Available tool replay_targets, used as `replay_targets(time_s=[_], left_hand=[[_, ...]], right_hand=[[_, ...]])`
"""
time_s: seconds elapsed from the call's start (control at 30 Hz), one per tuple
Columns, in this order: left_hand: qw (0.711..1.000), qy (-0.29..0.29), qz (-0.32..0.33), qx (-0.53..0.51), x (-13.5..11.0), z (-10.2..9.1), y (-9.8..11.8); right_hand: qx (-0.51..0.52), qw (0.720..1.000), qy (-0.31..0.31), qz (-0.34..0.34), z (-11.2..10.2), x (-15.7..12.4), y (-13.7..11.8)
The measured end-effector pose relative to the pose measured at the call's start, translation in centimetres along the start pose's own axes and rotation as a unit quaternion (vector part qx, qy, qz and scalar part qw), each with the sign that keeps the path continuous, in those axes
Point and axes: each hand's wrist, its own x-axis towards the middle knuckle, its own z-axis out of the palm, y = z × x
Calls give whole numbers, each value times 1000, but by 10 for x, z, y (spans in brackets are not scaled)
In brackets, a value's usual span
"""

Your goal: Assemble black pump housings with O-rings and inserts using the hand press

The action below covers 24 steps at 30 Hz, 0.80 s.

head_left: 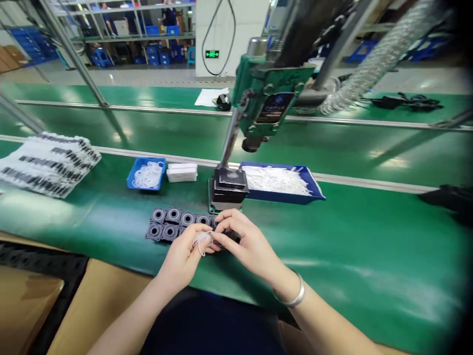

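My left hand [188,251] is closed, pinching thin white rubber rings [202,241] between its fingers. My right hand [246,241] is curled over a small black square part [227,235] that it holds against the left hand. Just left of my hands, several black square parts with round holes [170,223] lie in two rows on the green mat [332,246]. Right behind my hands stands the black base block [228,190] of a small green hand press [271,98].
A blue tray of white rings [146,173] and a white stack [181,172] sit behind the parts. A blue tray of white pieces [283,182] lies right of the press. Bagged parts [48,162] pile at far left. A conveyor runs behind. Cardboard box at lower left.
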Motion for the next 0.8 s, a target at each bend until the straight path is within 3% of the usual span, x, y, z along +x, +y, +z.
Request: replay_targets(time_s=[0.17,0.27,0.37,0.43,0.5,0.6,0.8], left_hand=[[997,61,-13,-43,-34,-27,-12],[988,147,-5,-40,-55,-52,-21],[966,248,35,70,-72,-77,-31],[934,290,87,191,-77,-91,-40],[896,285,164,299,-78,-98,-49],[848,221,261,406,-73,-97,-60],[791,173,277,517,-66,-93,-62]], right_hand=[[0,1000,-8,-26,33,20,-5],[-24,999,-10,-39,55,39,-8],[-76,993,-70,-60,83,57,-11],[-115,986,-98,-72,101,66,-10],[-150,980,-105,-80,115,73,-9],[-192,972,-98,-89,128,78,-7],[-227,963,-98,-107,128,79,-5]])
